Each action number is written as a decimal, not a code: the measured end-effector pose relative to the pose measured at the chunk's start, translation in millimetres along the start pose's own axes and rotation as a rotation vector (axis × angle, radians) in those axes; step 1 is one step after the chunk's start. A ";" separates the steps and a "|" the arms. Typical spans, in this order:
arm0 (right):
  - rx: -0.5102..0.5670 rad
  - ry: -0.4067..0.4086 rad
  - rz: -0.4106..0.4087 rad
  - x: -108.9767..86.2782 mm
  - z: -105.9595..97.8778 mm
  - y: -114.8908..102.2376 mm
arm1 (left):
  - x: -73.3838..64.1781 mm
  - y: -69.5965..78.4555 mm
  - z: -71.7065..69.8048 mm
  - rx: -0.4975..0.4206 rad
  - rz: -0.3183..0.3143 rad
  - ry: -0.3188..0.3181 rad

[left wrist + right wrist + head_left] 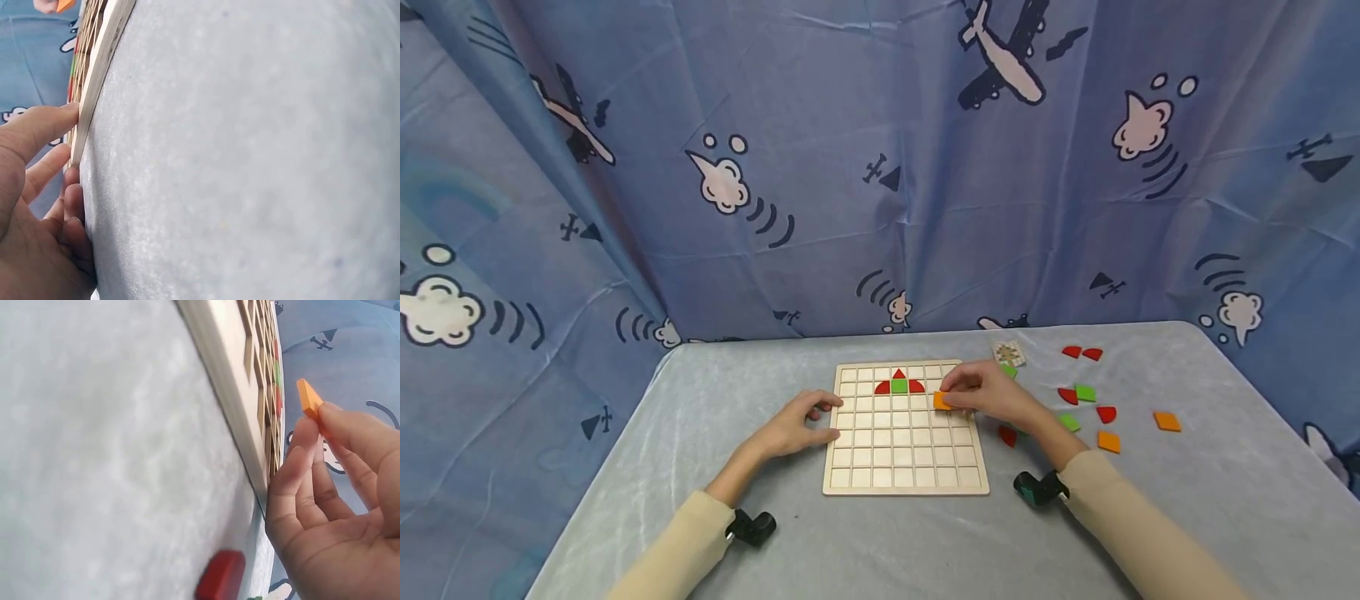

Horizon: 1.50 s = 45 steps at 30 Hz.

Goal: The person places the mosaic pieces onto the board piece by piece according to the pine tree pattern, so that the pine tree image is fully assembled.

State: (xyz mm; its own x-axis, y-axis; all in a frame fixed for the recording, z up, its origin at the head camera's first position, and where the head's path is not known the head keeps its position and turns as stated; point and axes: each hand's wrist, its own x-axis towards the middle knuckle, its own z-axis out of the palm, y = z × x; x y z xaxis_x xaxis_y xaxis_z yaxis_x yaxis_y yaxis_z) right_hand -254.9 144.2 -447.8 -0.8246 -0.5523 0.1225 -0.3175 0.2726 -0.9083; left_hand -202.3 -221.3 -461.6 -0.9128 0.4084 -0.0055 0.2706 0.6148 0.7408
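Orange tile [941, 402], pinched over the board [906, 492] by the right hand [995, 392], seemingly needs aligning for placement, while the spread left hand [793, 427] touches the board's left edge.

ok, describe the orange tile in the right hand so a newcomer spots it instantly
On the grey-covered table, find the wooden grid board. Near its far right corner in the head view, the right hand pinches one flat orange tile. The other visible orange tiles lie on the table; only this one is held.
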 end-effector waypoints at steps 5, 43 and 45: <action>-0.009 -0.002 0.009 3.8 4.3 -2.3 | 0.7 -0.6 0.0 0.001 0.005 -0.003; -0.175 0.076 0.074 37.7 46.0 -18.6 | 1.0 -1.1 3.3 -0.006 -0.040 0.024; -0.183 0.079 0.075 38.4 46.9 -18.8 | 1.4 -0.4 3.3 -0.008 -0.039 0.025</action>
State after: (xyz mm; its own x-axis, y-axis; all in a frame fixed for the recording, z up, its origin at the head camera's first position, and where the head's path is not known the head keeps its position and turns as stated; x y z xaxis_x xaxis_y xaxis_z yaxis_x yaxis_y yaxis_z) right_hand -258.6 80.9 -444.8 -0.8809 -0.4637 0.0944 -0.3275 0.4534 -0.8289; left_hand -202.7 -218.8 -464.1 -0.9302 0.3666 -0.0178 0.2318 0.6245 0.7458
